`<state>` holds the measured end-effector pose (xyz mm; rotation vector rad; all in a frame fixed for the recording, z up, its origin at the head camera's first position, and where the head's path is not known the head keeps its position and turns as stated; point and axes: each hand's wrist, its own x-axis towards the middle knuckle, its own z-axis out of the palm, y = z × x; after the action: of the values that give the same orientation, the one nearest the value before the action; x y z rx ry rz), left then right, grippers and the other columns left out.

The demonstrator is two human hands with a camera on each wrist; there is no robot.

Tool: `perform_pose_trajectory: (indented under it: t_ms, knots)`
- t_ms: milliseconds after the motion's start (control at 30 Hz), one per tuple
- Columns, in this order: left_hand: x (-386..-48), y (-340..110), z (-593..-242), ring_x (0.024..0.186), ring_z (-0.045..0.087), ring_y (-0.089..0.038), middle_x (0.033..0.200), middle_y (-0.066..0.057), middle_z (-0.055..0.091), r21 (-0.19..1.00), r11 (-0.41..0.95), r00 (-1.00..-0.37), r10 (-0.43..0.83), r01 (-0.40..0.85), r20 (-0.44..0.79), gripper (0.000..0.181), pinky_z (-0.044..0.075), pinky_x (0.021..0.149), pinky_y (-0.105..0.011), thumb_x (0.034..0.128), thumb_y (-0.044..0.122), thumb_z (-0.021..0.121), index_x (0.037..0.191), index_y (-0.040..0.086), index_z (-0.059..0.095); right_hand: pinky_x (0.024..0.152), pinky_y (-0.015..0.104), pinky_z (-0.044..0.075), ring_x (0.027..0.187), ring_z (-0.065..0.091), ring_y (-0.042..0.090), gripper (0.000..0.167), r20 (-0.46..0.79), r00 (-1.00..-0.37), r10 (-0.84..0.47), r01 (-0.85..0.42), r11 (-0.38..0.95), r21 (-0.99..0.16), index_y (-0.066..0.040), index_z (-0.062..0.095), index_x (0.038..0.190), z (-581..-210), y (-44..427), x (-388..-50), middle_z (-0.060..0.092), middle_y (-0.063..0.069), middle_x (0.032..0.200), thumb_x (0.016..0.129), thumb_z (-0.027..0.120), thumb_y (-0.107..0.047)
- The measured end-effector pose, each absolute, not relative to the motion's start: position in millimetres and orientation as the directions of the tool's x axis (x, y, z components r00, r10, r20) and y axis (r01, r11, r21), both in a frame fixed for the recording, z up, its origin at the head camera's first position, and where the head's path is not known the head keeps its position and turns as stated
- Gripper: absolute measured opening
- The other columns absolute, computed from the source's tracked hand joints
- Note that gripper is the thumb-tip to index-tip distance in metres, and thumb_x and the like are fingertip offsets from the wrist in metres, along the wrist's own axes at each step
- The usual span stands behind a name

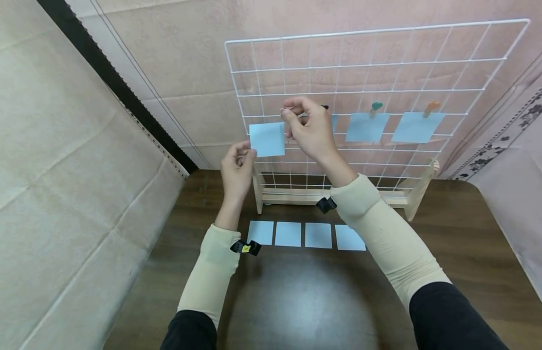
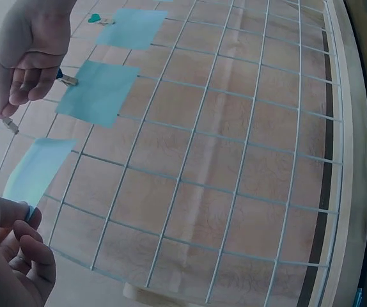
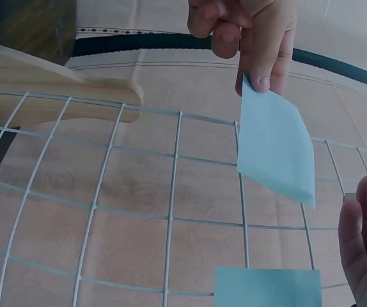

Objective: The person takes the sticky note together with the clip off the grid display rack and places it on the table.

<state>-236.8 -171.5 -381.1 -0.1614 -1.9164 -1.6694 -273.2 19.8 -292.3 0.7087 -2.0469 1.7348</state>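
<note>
The left hand point(image 1: 238, 165) pinches a blue note point(image 1: 267, 140) by its near left corner, before the left part of the wire rack point(image 1: 385, 91); the right hand point(image 1: 310, 126) pinches a small clip point(image 2: 9, 125) to the note's right. Held by one corner, the note could swing or curl, so the clip might bite crookedly or miss the wire. A loose pinch could drop the clip onto the surface point(image 1: 297, 301).

I'm looking at a dark brown, wood-grain surface point(image 1: 306, 311) with a pale glare patch toward the front. I've got four light blue squares point(image 1: 288, 234) lying flat in a row on it, narrow gaps between, rightmost one partly blocked from my view. Just behind them stands a pale wooden stand point(image 1: 293, 198).
</note>
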Motion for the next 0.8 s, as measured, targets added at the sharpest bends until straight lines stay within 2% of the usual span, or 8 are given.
perform_pose_trajectory:
  t_ms: [167,300,500,633,800]
  knots:
    - [-235,-170,-382,0.065,0.05,-0.009,0.097,-0.016,0.07,0.86,0.203,-0.814,-0.28,0.469,0.51,0.019,0.039,0.058,-0.02,0.1009,0.001,0.067,0.118,-0.006,0.071,0.058,0.027,0.057,0.061,0.065,0.033,0.018,0.581,-0.799,-0.152,-0.598,0.113,-0.793,0.003,0.071,0.117,-292,18,-267,0.072,0.017,0.098,0.105,0.065,-0.008]
    - [-230,-168,-387,0.065,0.05,-0.008,0.099,-0.02,0.07,0.867,0.206,-0.819,-0.288,0.453,0.497,0.02,0.038,0.058,-0.019,0.1007,0.0,0.067,0.12,-0.007,0.071,0.053,0.022,0.051,0.061,0.065,0.034,0.017,0.595,-0.788,-0.157,-0.614,0.139,-0.777,0.003,0.072,0.115,-297,17,-262,0.073,0.015,0.095,0.105,0.065,-0.008]
    - [-223,-165,-396,0.057,0.04,-0.004,0.1,-0.027,0.068,0.882,0.194,-0.834,-0.29,0.43,0.47,0.023,0.03,0.052,-0.017,0.1005,-0.005,0.065,0.122,-0.012,0.067,0.047,0.021,0.042,0.057,0.064,0.024,0.017,0.62,-0.766,-0.168,-0.641,0.136,-0.755,0.005,0.072,0.115,-307,18,-255,0.073,0.015,0.094,0.104,0.066,-0.007]
    - [-215,-161,-396,0.06,0.042,-0.004,0.1,-0.03,0.067,0.89,0.187,-0.844,-0.284,0.416,0.454,0.022,0.032,0.055,-0.016,0.1005,-0.007,0.063,0.121,-0.014,0.066,0.048,0.021,0.044,0.057,0.063,0.017,0.018,0.611,-0.771,-0.178,-0.634,0.131,-0.762,0.004,0.072,0.116,-314,22,-252,0.072,0.019,0.095,0.105,0.066,-0.008]
    - [-200,-157,-393,0.061,0.041,-0.005,0.098,-0.031,0.067,0.898,0.179,-0.852,-0.287,0.402,0.439,0.019,0.032,0.055,-0.015,0.0995,-0.01,0.062,0.117,-0.016,0.067,0.05,0.022,0.046,0.06,0.065,0.028,0.019,0.568,-0.801,-0.189,-0.595,0.136,-0.792,0.005,0.071,0.117,-326,27,-249,0.07,0.022,0.095,0.106,0.064,-0.009]
